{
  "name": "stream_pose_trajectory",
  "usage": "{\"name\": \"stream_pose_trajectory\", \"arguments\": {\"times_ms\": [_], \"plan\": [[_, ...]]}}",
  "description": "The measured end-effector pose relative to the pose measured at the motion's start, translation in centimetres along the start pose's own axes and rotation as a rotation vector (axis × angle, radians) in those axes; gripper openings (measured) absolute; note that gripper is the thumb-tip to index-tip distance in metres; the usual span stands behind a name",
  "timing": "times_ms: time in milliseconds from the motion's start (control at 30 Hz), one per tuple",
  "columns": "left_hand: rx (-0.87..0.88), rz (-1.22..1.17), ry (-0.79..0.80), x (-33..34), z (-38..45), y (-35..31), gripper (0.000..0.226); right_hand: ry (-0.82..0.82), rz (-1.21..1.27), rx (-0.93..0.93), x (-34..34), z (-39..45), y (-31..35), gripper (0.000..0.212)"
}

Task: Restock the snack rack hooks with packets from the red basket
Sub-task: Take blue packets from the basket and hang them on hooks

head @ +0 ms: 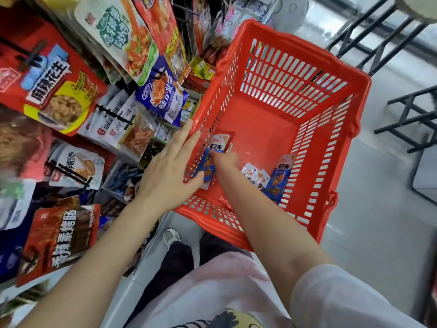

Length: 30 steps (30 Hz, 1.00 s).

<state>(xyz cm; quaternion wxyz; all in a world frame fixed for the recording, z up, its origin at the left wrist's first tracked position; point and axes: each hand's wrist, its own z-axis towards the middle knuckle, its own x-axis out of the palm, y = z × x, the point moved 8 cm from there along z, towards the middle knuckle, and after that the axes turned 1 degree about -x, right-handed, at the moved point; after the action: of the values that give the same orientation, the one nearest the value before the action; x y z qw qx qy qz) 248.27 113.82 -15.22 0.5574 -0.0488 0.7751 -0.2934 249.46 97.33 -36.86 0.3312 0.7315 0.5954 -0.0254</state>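
Red slotted basket (283,74), blue-and-white packet (214,147), red peanut bag (47,74)

Both forearms bare. Right arm: loose pale lilac-white fabric sleeve (331,297), pushed up near the elbow. Same pale soft-fabric top (212,285) over the torso, with a yellow-and-black printed graphic (236,319) at the bottom edge, cut off by the frame. Dark, near-black trousers (175,261). One white shoe (171,236) with dark detailing.
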Motion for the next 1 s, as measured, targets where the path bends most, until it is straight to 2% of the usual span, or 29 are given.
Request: {"name": "stream_pose_trajectory", "arguments": {"times_ms": [100, 167, 233, 333, 433, 567, 667, 733, 833, 900, 1000], "plan": [[0.012, -0.025, -0.005, -0.1, 0.1, 0.0, 0.083, 0.048, 0.137, 0.026, -1.0, 0.4, -0.4, 0.037], [0.018, -0.035, -0.006, -0.1, 0.1, -0.1, 0.082, 0.089, 0.182, 0.038, -0.7, 0.8, -0.8, 0.039], [0.018, -0.033, -0.007, -0.1, 0.0, 0.0, 0.082, 0.177, 0.224, -0.007, 0.4, 0.6, -0.8, 0.030], [0.013, -0.014, -0.001, -0.1, -0.1, 0.0, 0.083, 0.322, 0.168, -0.064, 1.0, -0.1, -1.0, 0.019], [0.001, 0.024, 0.013, 0.0, -0.1, -0.1, 0.084, 0.329, 0.115, -0.076, -1.7, -0.8, -1.0, 0.018], [0.000, 0.048, 0.027, 0.1, -0.1, -0.1, 0.088, 0.229, 0.174, -0.012, -7.4, -0.6, -2.7, 0.025], [0.010, 0.038, 0.035, 0.1, -0.1, -0.2, 0.087, 0.073, 0.026, 0.012, -10.8, 0.0, -5.8, 0.026], [0.014, 0.032, 0.038, 0.2, -0.1, -0.2, 0.087, 0.031, -0.066, 0.008, -10.9, 0.4, -6.8, 0.037], [0.012, 0.012, 0.026, 0.2, 0.0, -0.1, 0.086, 0.029, -0.184, 0.022, -9.6, 0.4, -6.1, 0.035], [0.015, 0.011, 0.017, 0.2, 0.0, 0.0, 0.086, -0.002, -0.202, 0.034, -9.2, -0.5, -4.9, 0.042], [0.023, 0.003, 0.004, 0.2, 0.0, 0.0, 0.085, -0.064, -0.218, -0.086, -8.2, -0.2, -3.1, 0.040]]}}
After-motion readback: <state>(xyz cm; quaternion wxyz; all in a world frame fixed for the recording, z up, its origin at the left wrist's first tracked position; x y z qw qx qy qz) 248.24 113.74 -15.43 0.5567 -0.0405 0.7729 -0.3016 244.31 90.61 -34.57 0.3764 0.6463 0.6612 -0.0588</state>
